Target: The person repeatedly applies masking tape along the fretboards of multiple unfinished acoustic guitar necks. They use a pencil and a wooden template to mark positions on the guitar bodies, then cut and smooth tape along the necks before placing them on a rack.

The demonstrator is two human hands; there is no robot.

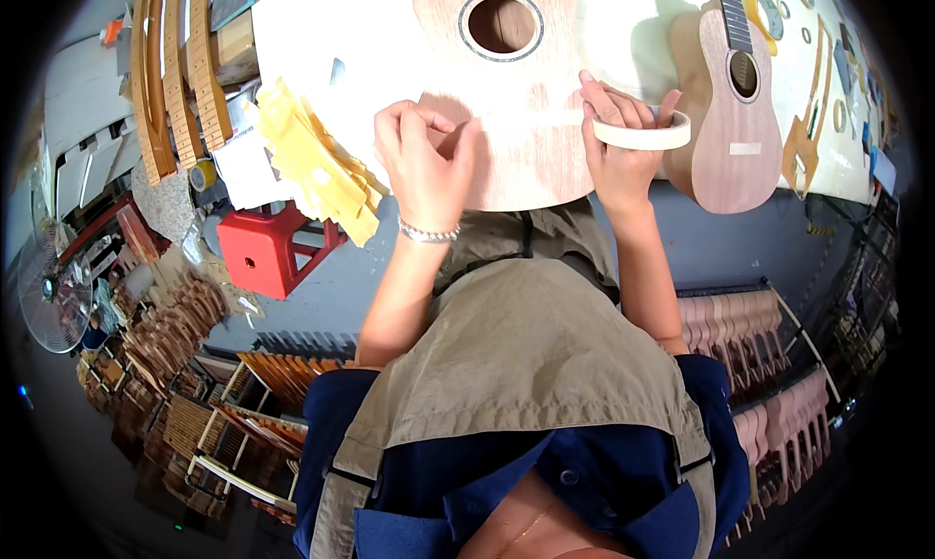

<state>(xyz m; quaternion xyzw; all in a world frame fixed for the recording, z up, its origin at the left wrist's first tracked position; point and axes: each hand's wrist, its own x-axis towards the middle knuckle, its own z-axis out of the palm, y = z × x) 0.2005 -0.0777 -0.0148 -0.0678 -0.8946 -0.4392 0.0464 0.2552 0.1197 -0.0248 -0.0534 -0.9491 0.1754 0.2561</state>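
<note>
There was one pale-brown wooden guitar with a round hole point(511, 92); two bare hands point(419, 165) point(621, 165) and one cream, ring-shaped tape roll point(653, 140) at its sides; one similar guitar point(716, 135) to its right; one red plastic stool point(258, 252) and one round caged fan point(56, 296) to its left.

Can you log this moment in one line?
left hand: curled, at guitar body | right hand: carrying tape roll | farther right: second guitar

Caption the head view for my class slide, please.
A bare wooden ukulele between left hand and right hand, the right carrying a cream tape roll.
</note>
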